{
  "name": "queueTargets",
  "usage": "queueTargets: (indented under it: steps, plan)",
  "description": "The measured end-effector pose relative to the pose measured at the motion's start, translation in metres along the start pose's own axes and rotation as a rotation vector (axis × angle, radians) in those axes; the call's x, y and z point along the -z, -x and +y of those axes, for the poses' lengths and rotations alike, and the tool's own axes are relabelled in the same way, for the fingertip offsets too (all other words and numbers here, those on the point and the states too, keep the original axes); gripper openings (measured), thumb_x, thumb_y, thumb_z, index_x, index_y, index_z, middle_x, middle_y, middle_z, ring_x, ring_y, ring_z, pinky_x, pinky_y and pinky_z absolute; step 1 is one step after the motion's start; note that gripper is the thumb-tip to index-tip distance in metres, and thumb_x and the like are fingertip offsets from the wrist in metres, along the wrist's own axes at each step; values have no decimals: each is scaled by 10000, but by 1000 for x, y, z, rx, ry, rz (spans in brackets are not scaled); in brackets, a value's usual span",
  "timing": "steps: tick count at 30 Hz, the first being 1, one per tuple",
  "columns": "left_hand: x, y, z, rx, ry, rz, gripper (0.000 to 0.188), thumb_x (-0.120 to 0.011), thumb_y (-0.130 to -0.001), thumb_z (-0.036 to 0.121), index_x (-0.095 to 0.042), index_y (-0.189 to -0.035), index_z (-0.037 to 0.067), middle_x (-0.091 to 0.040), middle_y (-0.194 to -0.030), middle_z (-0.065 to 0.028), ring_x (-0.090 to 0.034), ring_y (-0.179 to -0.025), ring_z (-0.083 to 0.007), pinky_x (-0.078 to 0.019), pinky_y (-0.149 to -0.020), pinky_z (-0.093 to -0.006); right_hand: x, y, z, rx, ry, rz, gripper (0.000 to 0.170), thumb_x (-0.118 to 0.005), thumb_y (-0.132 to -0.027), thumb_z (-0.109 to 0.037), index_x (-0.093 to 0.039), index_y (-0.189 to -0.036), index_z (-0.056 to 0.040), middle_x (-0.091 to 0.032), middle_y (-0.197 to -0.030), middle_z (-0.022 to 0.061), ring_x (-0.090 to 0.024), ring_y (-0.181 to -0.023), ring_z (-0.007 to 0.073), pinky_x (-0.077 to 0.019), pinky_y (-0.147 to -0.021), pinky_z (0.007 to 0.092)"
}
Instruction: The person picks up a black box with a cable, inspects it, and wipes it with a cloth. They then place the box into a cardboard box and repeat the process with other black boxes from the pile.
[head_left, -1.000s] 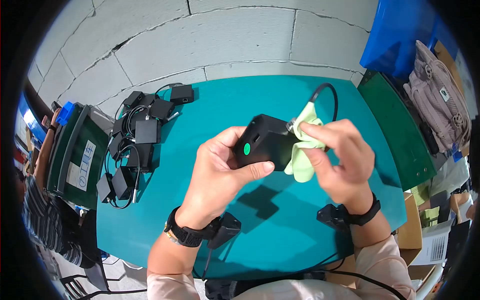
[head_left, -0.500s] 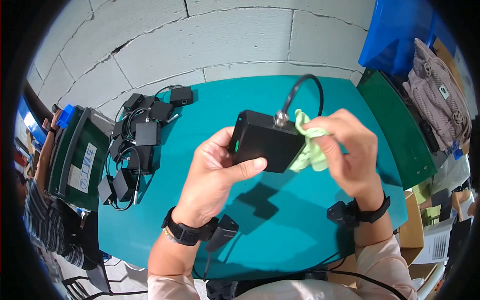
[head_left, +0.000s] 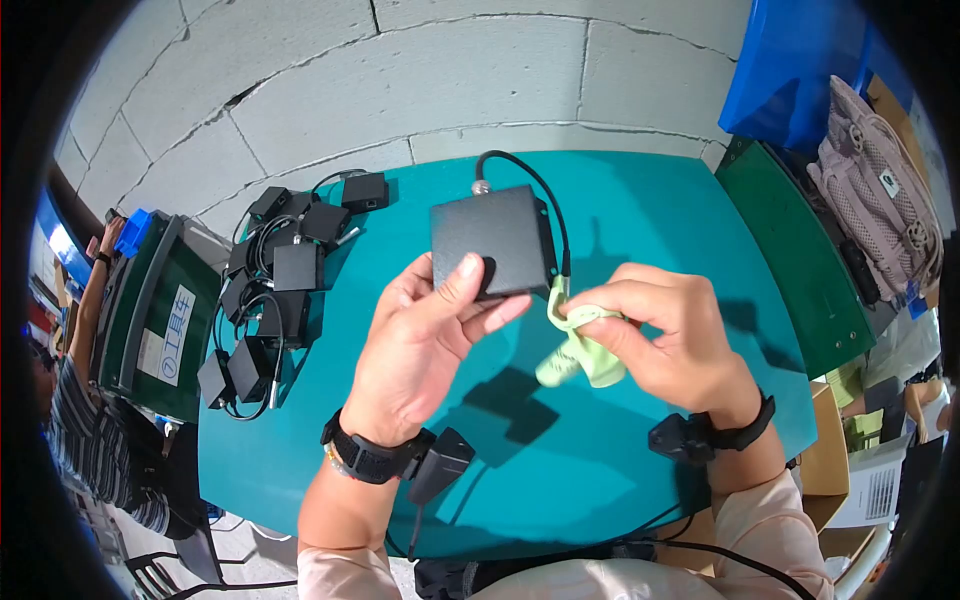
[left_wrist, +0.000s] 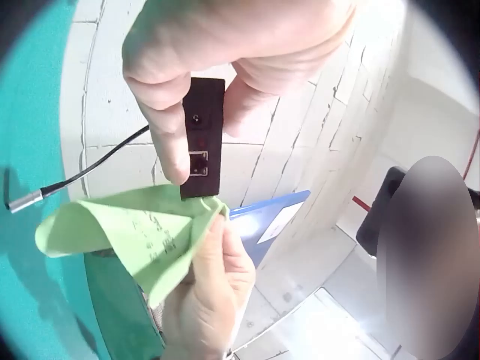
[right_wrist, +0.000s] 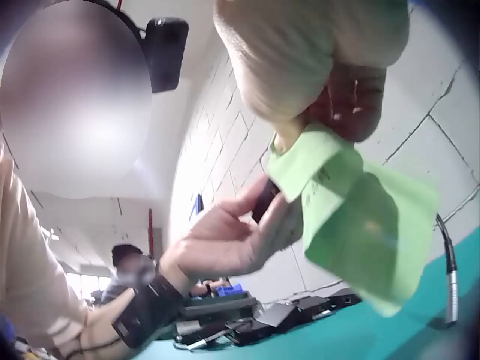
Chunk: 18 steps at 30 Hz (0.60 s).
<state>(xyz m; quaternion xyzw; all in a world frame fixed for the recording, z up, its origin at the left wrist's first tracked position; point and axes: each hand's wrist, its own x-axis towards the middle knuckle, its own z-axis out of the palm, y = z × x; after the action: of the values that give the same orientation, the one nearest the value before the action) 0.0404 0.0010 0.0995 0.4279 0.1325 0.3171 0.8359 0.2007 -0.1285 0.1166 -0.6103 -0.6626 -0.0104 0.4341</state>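
My left hand (head_left: 415, 335) grips a flat black box (head_left: 490, 240) above the table, its thumb lying across the near face. In the left wrist view, the edge of this black box (left_wrist: 202, 139) shows a network socket and a small round jack. From a metal connector on its far side, a black cable (head_left: 540, 185) loops over to the right; its silver tip (left_wrist: 26, 201) hangs free. My right hand (head_left: 670, 335) pinches a light green cloth (head_left: 590, 355) between thumb and fingers, right at the box's lower right corner. The cloth (right_wrist: 367, 225) hangs in folds with faint print.
Several similar black boxes with cables (head_left: 275, 290) lie piled on the left of the green table (head_left: 620, 470). Behind is a white block wall (head_left: 480, 80). A blue bin (head_left: 790, 80) and a woven bag (head_left: 870, 190) stand at right; a labelled tool cart (head_left: 165, 330) stands at left.
My left hand has turned the black box so its broad face shows, and shifted it slightly left. My right hand with the cloth has moved from the box's side down to its lower right corner.
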Motion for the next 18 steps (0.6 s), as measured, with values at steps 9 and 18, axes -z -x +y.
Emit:
queueTargets:
  steps: [9,18]
  plan:
    - [-1,0,12,-14,86,-7,393,-487,-922,274,-471,-1191,-12,-578,-1097,-131,-600,-963,-233,-515,-844,-356,39,0,38,-161,563,61,145,-680,-689,-165,-653,-746,-34,-608,-685,110,-577,-597,263,-427,-532,348]
    - [-1,2,12,1,147,5,346,-448,-928,211,-465,-1177,-28,-572,-1103,-147,-601,-960,-254,-535,-816,-382,24,2,58,-250,524,-127,325,-701,-699,-253,-642,-906,-11,-635,-804,131,-603,-705,265,-467,-614,351]
